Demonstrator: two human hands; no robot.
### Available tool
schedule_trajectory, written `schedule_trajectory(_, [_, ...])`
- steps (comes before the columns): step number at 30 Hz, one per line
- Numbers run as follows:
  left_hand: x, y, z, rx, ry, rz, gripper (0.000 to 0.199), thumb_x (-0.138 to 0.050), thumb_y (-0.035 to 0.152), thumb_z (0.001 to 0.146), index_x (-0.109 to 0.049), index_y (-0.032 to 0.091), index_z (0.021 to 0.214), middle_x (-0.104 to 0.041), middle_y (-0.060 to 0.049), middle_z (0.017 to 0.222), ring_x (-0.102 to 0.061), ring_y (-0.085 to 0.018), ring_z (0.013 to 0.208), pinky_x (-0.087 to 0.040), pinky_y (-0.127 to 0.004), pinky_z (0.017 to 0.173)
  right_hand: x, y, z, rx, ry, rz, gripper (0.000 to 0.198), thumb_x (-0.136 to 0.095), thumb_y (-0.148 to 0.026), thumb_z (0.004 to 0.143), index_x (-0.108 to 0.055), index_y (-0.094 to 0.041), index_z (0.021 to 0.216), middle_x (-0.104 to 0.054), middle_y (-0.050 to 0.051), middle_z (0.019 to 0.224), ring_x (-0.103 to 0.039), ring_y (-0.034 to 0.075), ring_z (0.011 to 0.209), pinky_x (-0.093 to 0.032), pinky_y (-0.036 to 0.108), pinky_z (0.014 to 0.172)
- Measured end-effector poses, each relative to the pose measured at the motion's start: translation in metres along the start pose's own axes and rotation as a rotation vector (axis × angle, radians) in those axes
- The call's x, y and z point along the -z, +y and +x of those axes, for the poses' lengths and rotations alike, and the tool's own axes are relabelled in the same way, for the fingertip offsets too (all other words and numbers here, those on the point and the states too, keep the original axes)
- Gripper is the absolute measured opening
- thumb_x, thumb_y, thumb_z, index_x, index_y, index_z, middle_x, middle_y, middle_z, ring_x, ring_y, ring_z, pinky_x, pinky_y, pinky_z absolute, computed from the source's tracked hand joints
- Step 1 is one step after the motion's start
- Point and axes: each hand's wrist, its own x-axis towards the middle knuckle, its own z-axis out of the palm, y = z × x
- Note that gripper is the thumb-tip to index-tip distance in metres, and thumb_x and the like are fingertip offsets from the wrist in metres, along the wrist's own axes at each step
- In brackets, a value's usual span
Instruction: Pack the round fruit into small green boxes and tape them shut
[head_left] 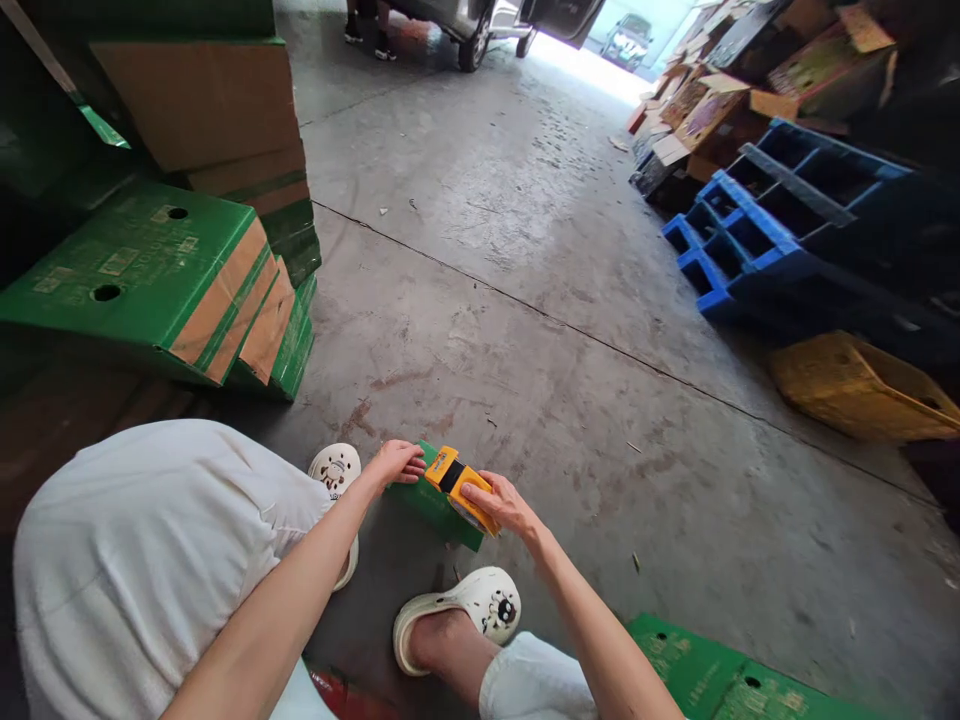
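Observation:
A small green cardboard box (pixel 459 532) stands on the floor between my feet. My left hand (pixel 399 463) is at its far left edge, with the fingers curled over the cardboard. In my right hand (pixel 504 500) is a yellow tape dispenser (pixel 448 470) with a black band. The fingers are wrapped round its body and a tape roll shows at its lower side. The dispenser's front end lies over the top of the box, close to my left fingertips. Whether tape touches the cardboard cannot be made out.
Stacked green cartons (pixel 135 265) rise at the left. Flattened green cardboard (pixel 705 670) lies at the lower right. Blue pallets (pixel 795 200), a yellow crate (pixel 840 385) and piled cartons (pixel 712 110) line the right side. A vehicle (pixel 480 20) and a person's feet (pixel 384 48) are at the back.

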Motion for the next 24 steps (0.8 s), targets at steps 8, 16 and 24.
schedule_trajectory(8, [-0.008,0.004,-0.008,0.093,-0.127,-0.234,0.062,-0.095,0.059,0.054,-0.077,0.017,0.097,-0.078,-0.007,0.092,-0.073,-0.018,0.084,-0.058,-0.030,0.077,0.001,-0.004,0.005,-0.019,-0.071,0.090,0.058,-0.069,-0.074,0.079,-0.065,-0.017,0.087,-0.063,0.001,0.076,-0.054,0.015,0.066,-0.040,0.024,0.056])
schedule_trajectory(16, [-0.007,-0.010,0.010,0.025,0.076,-0.195,0.052,-0.096,0.055,0.054,-0.075,0.014,0.077,-0.069,0.000,0.068,-0.063,-0.012,0.064,-0.048,-0.023,0.063,0.001,-0.005,0.015,-0.054,-0.088,-0.006,0.064,-0.067,-0.076,0.080,-0.071,-0.014,0.095,-0.069,0.003,0.082,-0.058,0.017,0.070,-0.041,0.025,0.058])
schedule_trajectory(24, [-0.004,-0.016,0.020,-0.096,0.245,-0.110,0.037,-0.090,0.046,0.062,-0.078,0.014,0.075,-0.071,-0.002,0.066,-0.061,-0.012,0.060,-0.047,-0.023,0.061,0.000,-0.021,0.022,-0.129,-0.053,-0.154,0.063,-0.063,-0.078,0.080,-0.069,-0.016,0.087,-0.065,0.003,0.079,-0.054,0.017,0.069,-0.035,0.026,0.055])
